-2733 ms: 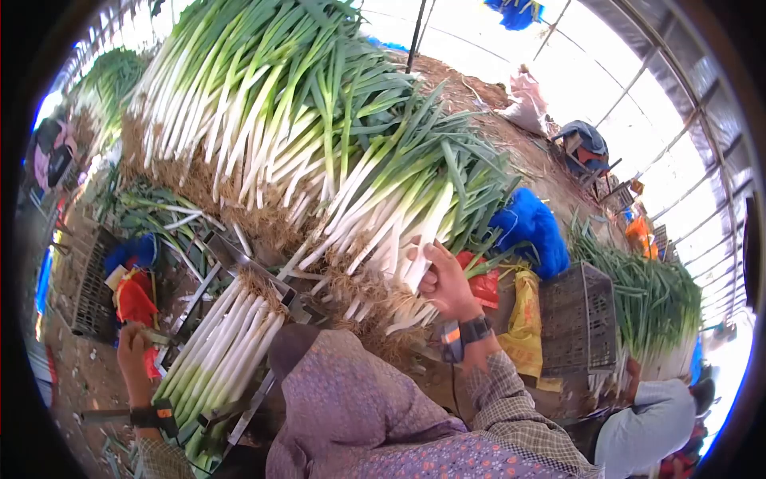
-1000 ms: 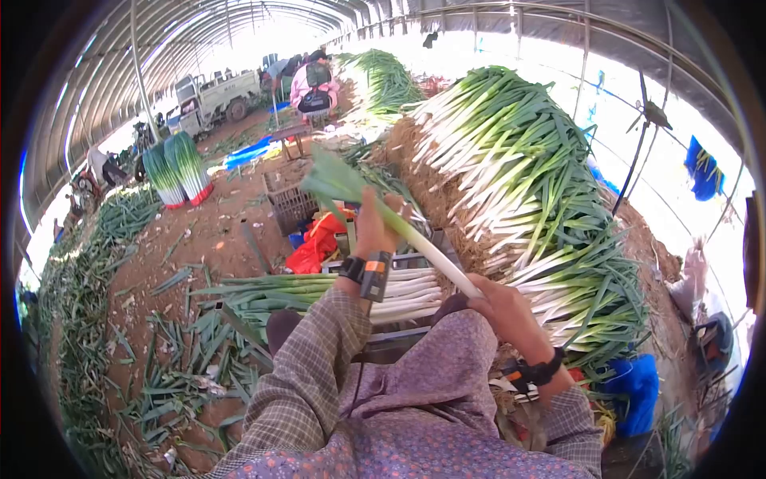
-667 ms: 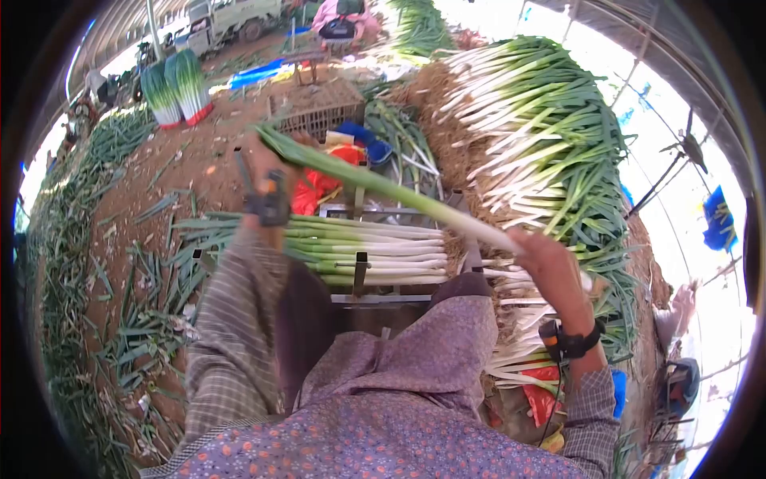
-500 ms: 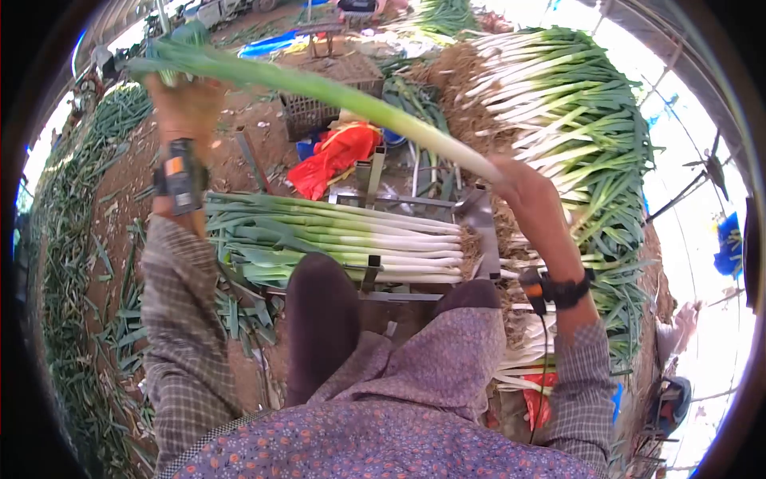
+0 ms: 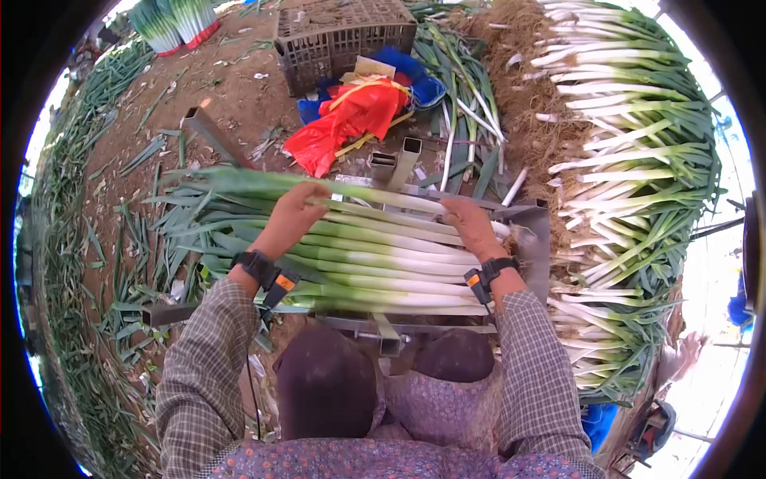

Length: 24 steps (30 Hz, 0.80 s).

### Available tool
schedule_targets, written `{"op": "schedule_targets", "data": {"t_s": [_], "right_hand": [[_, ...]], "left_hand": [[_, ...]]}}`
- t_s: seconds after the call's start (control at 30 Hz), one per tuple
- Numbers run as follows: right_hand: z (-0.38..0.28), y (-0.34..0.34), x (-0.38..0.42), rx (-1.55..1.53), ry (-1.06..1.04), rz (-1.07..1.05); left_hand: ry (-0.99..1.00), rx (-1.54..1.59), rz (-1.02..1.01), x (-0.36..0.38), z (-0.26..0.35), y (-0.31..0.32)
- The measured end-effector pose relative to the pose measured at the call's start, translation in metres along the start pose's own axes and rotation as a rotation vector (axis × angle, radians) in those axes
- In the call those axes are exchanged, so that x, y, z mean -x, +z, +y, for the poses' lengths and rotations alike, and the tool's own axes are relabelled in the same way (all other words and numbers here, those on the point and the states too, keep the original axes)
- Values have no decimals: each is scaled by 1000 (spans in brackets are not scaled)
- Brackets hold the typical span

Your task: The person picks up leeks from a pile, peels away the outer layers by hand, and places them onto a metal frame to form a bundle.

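Observation:
Side by side on a metal frame (image 5: 531, 239) lies a layer of long green onions (image 5: 383, 259), white root ends to the right, green leaves to the left. Along the far edge of the layer is one more green onion (image 5: 383, 194). My left hand (image 5: 299, 214) has its fingers closed round the green part of that stalk. The white part is gripped by my right hand (image 5: 471, 223), near the root end. Both wrists carry black straps with small orange-marked devices.
Beyond the frame are a red plastic bag (image 5: 351, 124), blue cloth (image 5: 427, 88) and a dark crate (image 5: 343, 44). A long pile of green onions (image 5: 630, 160) runs along the right. Tied bundles (image 5: 171, 24) stand far left; metal posts (image 5: 215, 136) stick up.
Both hands have come down with the stalk, from held up in the air to the far edge of the layer. The view has shifted, and the layer appears larger.

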State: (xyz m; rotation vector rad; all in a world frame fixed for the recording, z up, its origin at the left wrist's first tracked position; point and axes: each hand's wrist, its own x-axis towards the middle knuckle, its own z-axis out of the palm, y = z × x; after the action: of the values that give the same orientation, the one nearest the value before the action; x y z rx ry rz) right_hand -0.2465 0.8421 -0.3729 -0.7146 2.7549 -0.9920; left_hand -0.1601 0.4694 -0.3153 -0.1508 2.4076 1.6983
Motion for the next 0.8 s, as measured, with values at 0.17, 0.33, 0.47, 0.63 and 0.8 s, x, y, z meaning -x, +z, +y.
{"op": "schedule_targets", "data": {"t_s": [0.17,0.33,0.47,0.63,0.8], "right_hand": [[40,10,3,214,89,-27],[54,24,5,169,275,-99],[50,29,10,217,256,-65],[38,29,21,279,184,35],[55,45,21,273,118,58]], "left_hand": [[558,-838,128,-64,-17,21],[447,-1044,-109,-85,-30,37],[441,-1037,-205,-78,-30,33],[567,-1162,-146,-94,-31,31],[548,-1006,40,-79,-75,50]]}}
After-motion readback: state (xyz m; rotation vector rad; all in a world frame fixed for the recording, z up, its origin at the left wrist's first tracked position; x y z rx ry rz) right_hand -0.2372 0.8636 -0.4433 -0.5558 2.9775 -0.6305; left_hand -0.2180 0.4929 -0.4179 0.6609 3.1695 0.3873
